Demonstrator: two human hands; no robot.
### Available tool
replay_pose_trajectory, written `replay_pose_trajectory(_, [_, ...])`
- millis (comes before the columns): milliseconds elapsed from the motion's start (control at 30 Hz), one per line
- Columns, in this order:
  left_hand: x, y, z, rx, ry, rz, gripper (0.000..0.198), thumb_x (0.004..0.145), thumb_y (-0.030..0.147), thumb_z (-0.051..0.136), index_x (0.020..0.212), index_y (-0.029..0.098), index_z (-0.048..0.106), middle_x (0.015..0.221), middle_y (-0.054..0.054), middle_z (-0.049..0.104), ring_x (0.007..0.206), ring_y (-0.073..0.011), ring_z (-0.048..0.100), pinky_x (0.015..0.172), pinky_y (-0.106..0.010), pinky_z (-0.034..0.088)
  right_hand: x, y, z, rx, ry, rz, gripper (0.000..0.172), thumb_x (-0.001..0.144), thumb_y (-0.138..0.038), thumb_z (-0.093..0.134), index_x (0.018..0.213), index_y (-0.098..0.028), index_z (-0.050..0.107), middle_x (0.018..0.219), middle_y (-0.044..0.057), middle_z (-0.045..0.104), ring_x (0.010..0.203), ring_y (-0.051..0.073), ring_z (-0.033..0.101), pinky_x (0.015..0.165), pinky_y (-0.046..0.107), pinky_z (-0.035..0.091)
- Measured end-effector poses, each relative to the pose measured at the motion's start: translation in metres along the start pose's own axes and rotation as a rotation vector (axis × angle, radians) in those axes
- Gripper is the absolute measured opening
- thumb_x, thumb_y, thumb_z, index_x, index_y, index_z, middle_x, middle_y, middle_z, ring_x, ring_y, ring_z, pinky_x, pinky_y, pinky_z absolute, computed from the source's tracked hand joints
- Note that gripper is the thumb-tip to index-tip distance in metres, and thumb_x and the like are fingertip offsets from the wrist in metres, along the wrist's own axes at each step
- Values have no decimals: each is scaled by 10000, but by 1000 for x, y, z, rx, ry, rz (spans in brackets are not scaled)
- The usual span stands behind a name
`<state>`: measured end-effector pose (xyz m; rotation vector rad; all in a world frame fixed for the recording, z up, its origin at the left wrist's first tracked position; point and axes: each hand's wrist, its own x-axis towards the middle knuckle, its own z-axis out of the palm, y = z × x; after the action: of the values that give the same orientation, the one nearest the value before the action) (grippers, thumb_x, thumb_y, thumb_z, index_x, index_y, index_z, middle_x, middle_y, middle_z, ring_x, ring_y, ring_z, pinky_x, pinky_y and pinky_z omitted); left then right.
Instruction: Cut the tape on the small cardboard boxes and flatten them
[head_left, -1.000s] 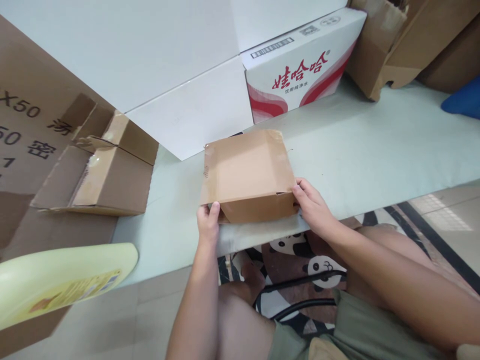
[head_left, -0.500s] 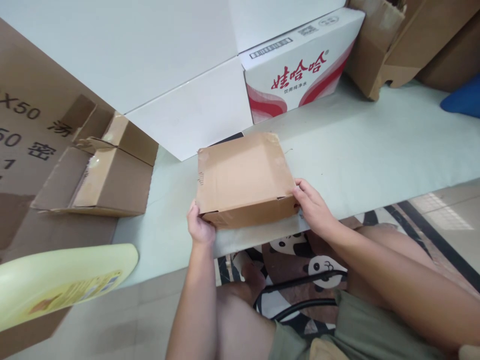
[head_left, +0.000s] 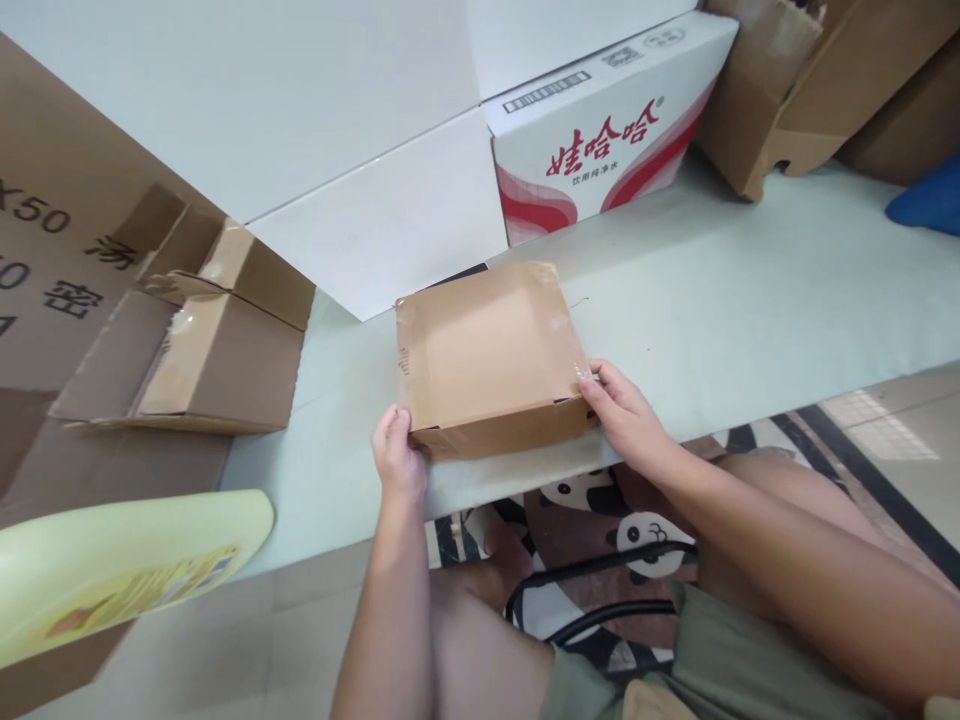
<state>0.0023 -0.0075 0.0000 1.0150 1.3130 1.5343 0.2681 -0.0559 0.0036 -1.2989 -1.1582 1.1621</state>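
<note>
A small brown cardboard box [head_left: 487, 350] lies on the pale green tabletop close to its front edge, lid side up. My left hand [head_left: 397, 452] grips its near left corner, with fingertips over the top edge. At the near right corner, my right hand [head_left: 621, 410] pinches the box, thumb on top. Both hands are closed on it; some fingers are hidden behind the cardboard. Clear tape shows along the right side of the lid.
White panels [head_left: 360, 120] rise behind the box. A red and white carton [head_left: 592, 165] stands beside them. Larger brown cartons [head_left: 247, 350] are at left, near a pale yellow bottle [head_left: 135, 560]. A blue object [head_left: 926, 205] sits at far right. The pale green table [head_left: 735, 310] ends before my knees.
My left fingers have come up over the near left corner of the box. My right thumb has shifted slightly onto the lid. The box itself has barely moved.
</note>
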Motion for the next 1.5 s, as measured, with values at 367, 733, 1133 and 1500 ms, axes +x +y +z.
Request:
replay_pose_trajectory(367, [1,-5,-4,3,9,-79,364,645,497,805,703,185,627,695,3,639,625,-133,578,617,-241,459,-12,7,1,-85,-47,-214,672,960,-611,418,1512,-251,281,1251,119,639,1207,303,587,1016,495,490])
replay_pose_trajectory(733, [0,-3,0,34,8,-73,381,631,504,800,662,183,597,646,19,604,579,-124,535,590,-241,433,-10,5,-1,-102,17,-184,643,959,-619,412,1468,-233,345,1422,126,551,1422,315,395,1101,499,437])
replay_pose_trajectory(1133, [0,-3,-1,68,-22,-48,385,663,513,776,644,186,573,624,29,552,558,-116,483,555,-239,392,-9,4,0,-87,4,-201,509,983,-563,402,1369,-235,459,1321,124,629,1289,297,540,1044,485,473])
replay_pose_trajectory(1500, [-1,-2,-1,41,-2,-65,386,640,505,795,640,185,580,619,32,543,572,-115,488,572,-236,398,-10,5,-1,-112,5,-191,499,988,-560,394,1348,-226,480,1315,121,635,1272,298,553,1023,470,484])
